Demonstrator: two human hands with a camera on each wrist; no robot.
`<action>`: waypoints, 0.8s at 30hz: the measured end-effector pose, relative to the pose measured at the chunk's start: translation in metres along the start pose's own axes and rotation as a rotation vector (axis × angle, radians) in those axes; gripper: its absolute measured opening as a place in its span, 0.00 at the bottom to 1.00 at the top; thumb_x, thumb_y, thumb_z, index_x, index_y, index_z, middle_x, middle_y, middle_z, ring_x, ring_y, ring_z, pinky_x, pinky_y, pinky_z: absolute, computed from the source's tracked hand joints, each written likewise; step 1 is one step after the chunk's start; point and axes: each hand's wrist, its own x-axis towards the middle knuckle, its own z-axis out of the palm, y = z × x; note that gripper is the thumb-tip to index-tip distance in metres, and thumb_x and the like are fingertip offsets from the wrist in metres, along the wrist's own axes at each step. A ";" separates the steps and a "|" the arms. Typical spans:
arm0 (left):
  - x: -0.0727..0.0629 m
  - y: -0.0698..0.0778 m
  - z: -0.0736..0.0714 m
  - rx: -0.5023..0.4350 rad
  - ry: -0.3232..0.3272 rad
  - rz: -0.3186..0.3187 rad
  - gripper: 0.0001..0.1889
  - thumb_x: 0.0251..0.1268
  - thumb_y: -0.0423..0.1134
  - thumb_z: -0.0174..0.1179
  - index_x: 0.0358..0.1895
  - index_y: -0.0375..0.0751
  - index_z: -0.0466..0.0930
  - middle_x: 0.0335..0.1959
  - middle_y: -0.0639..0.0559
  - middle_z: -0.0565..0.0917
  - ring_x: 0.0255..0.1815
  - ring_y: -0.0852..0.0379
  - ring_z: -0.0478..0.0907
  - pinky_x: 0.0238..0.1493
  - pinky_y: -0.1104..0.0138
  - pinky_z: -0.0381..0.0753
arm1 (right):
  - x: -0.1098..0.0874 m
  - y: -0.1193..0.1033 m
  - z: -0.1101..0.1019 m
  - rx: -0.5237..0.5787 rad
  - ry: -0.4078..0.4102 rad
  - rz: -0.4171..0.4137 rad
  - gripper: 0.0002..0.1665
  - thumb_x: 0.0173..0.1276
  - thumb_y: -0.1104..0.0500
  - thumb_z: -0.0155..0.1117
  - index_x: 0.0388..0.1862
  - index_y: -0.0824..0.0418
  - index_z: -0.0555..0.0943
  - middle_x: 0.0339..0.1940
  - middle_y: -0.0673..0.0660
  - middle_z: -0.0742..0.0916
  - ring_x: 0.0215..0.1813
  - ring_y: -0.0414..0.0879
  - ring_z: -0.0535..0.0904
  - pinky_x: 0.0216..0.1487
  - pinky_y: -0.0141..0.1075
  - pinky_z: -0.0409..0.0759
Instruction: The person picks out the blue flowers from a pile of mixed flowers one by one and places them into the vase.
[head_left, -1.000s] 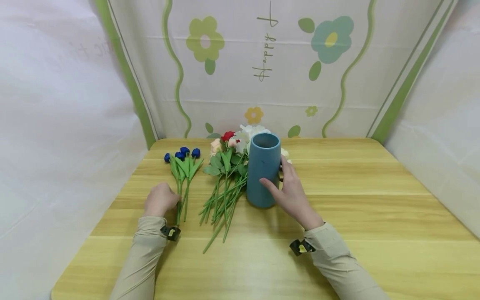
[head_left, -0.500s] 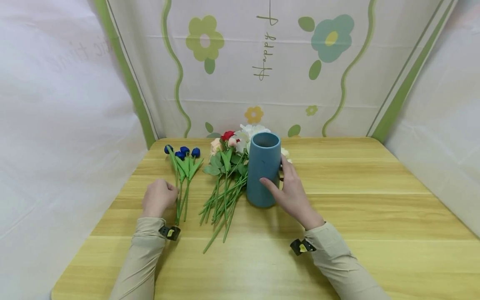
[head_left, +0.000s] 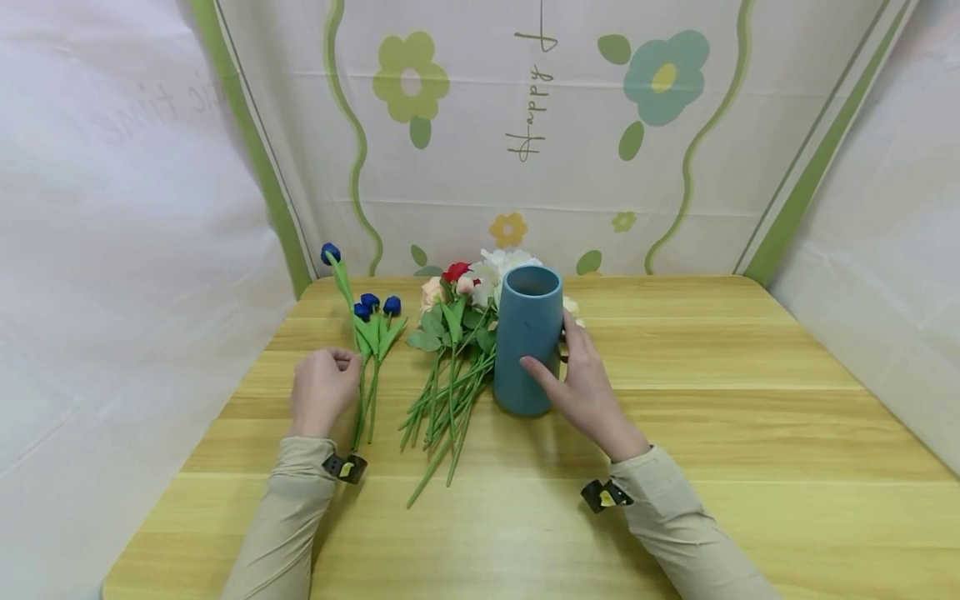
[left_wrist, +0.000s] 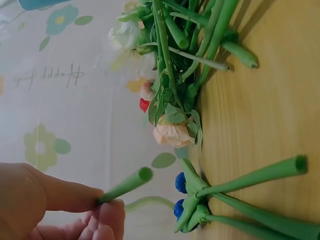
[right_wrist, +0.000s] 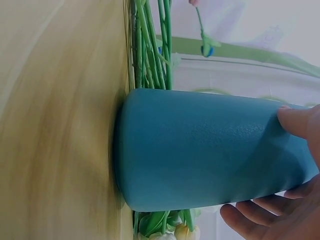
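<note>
My left hand point(head_left: 322, 393) pinches the stem of an artificial blue tulip point(head_left: 331, 254), its head raised past the table's far edge. In the left wrist view the cut end of that tulip stem point(left_wrist: 129, 185) sticks out between thumb and fingers, off the table. Several more blue tulips point(head_left: 392, 306) lie on the table beside this hand. With thumb and fingers spread around its right side, my right hand point(head_left: 588, 396) holds a tall blue vase point(head_left: 527, 346) that stands upright on the table. The right wrist view shows the vase's base point(right_wrist: 145, 150) resting on the wood.
Left of the vase and partly behind it lies a bunch of artificial flowers point(head_left: 450, 367), with white, red and peach blooms and long green stems. The wooden table point(head_left: 720, 400) ends at a flower-printed cloth point(head_left: 465, 167); white cloth hangs at both sides.
The tulip in my left hand has risen off the table, its head moving up and slightly left. My left hand has lifted a little. The right hand and vase have stayed put.
</note>
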 end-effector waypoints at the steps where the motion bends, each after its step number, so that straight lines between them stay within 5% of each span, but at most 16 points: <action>1: 0.000 0.001 0.001 -0.008 0.015 0.014 0.15 0.71 0.42 0.56 0.42 0.31 0.84 0.37 0.39 0.85 0.35 0.44 0.82 0.34 0.55 0.80 | 0.000 0.000 0.000 0.001 -0.001 0.003 0.54 0.68 0.45 0.67 0.79 0.64 0.49 0.67 0.68 0.68 0.65 0.60 0.68 0.56 0.55 0.74; 7: -0.001 0.008 0.009 -0.064 0.115 0.131 0.11 0.70 0.38 0.59 0.37 0.31 0.84 0.30 0.42 0.85 0.30 0.47 0.81 0.33 0.56 0.78 | -0.001 -0.002 -0.001 0.018 -0.008 0.033 0.53 0.69 0.43 0.65 0.80 0.63 0.48 0.70 0.67 0.67 0.66 0.60 0.67 0.57 0.57 0.72; 13: -0.003 0.017 0.014 -0.129 0.149 0.214 0.11 0.69 0.38 0.60 0.37 0.32 0.83 0.29 0.43 0.84 0.30 0.49 0.80 0.32 0.58 0.78 | 0.000 -0.004 -0.003 0.036 0.006 0.041 0.50 0.71 0.42 0.62 0.79 0.65 0.51 0.69 0.66 0.68 0.63 0.57 0.69 0.56 0.54 0.74; 24: -0.011 0.031 0.018 -0.255 0.226 0.301 0.08 0.67 0.37 0.63 0.37 0.33 0.84 0.27 0.46 0.83 0.28 0.53 0.79 0.29 0.64 0.76 | 0.000 -0.013 -0.008 0.062 0.071 -0.001 0.48 0.71 0.43 0.62 0.77 0.66 0.54 0.72 0.63 0.67 0.62 0.57 0.72 0.56 0.51 0.75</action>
